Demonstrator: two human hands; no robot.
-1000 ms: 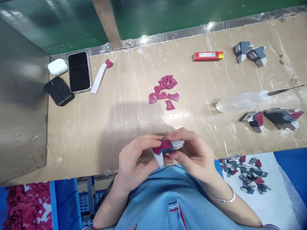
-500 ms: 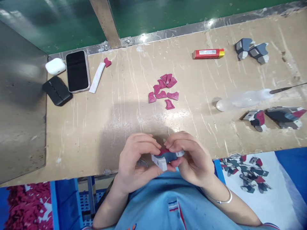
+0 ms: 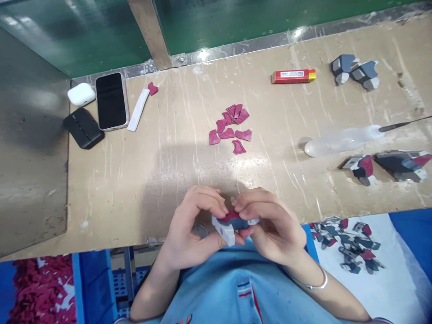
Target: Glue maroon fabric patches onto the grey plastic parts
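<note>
Head view shows the left hand (image 3: 189, 231) pinching one end of a gray-and-red part (image 3: 238, 221), which sits longways left to right by the table's (image 3: 111, 220) near edge, and the right hand (image 3: 277, 227), just as near, pinching the other end.

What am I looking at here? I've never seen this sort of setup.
No machine here: a person works bare-handed. The view comes from one camera worn on the head, looking forward and down. The left hand and right hand together hold a grey, white and red part. On the table lie red pieces, a phone, a white case, a black case, a white strip, a red stick, a bottle and, at the right, similar parts.
</note>
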